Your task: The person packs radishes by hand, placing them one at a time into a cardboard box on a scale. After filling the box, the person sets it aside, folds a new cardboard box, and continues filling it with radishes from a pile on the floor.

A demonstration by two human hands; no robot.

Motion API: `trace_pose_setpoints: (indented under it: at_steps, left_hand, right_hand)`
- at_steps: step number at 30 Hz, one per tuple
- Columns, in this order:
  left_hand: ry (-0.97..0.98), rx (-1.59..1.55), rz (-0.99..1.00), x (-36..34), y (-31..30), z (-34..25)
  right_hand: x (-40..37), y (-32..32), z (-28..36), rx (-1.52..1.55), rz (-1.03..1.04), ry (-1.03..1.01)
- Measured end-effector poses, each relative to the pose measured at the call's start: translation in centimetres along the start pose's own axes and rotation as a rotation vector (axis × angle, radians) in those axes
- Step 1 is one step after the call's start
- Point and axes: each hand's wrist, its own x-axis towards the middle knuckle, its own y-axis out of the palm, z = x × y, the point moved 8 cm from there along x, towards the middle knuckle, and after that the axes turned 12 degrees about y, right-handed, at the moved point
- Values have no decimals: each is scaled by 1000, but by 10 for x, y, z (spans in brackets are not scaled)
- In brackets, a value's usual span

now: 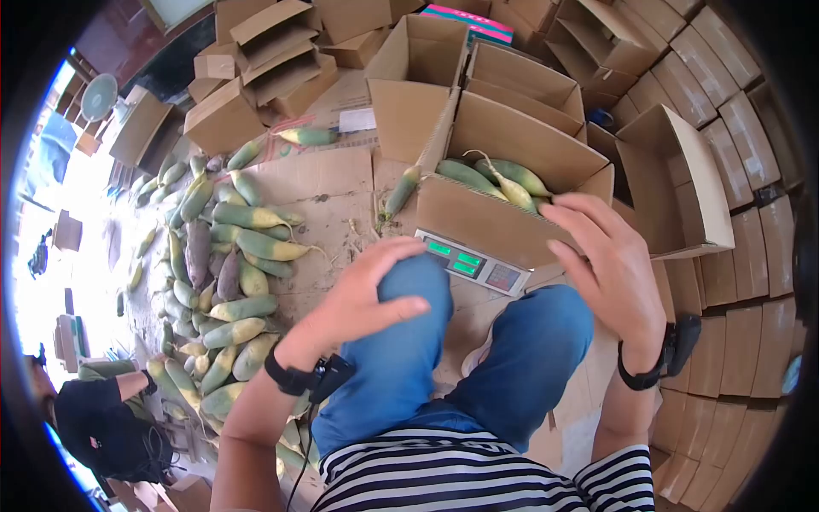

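Note:
Empty and open, my left hand [363,294] hovers by my left knee, thumb apart, fingertips close to the digital scale [467,260] with lit green displays. My right hand [607,260] is open too, its fingertips right at the front right rim of a cardboard box [486,220]. That box stands on the scale with its top open. Inside lie several green radishes [465,177] with pale yellowish tips and thin roots. One more green radish [401,191] rests on the floor just left of the box.
A large heap of green radishes [256,245] covers the floor at left, with a few purplish ones [198,253] among them. Open boxes [674,183] stand behind and right; stacked cartons [738,256] line the right side. Another person [107,418] is at lower left.

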Motion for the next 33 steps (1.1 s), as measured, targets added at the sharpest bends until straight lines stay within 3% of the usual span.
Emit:
trace_pose_setpoints:
  at_steps: [1,2,4,6,8,10,12,15,17,20,24,29,33]
  left_hand:
    - [-51,-169,-19,-9,-1,16]
    - [-271,-426,-57,-29,-2,47]
    - [-483,-498,-276,-70,-30,93]
    - [-679,-236,-389,-136,-54,150]
    - [-754,267,-213,-205,-70,186]
    - [-793,470,-103,-284,-63,217]
    - [-1045,530,180,-357,-34,241]
    - [-1020,427,369,-435,29,255]
    - [-1029,385,420,-449,55,240]
    - [-1056,642,552,-441,79,227]
    - [-909,609,622,-418,105,222]
    - [-979,691,731,-454,148,260]
    - [-963,676,810,-435,152,245]
  right_hand:
    - [9,5,17,22,-6,-95]
    - [20,17,24,29,5,-98]
    - [37,39,29,213,-29,-171]
    - [46,73,16,273,-2,-129]
    - [47,103,3,335,22,-100]
    - [41,132,-16,180,127,3]
    - [34,134,-15,140,139,-7]
    - [33,139,-15,86,150,-42]
    - [29,145,-14,78,166,-46]
    - [29,148,-13,24,187,-44]
    - [27,155,-9,14,207,-49]
    - [28,158,-13,11,250,-8]
    - [27,158,-17,-5,225,-20]
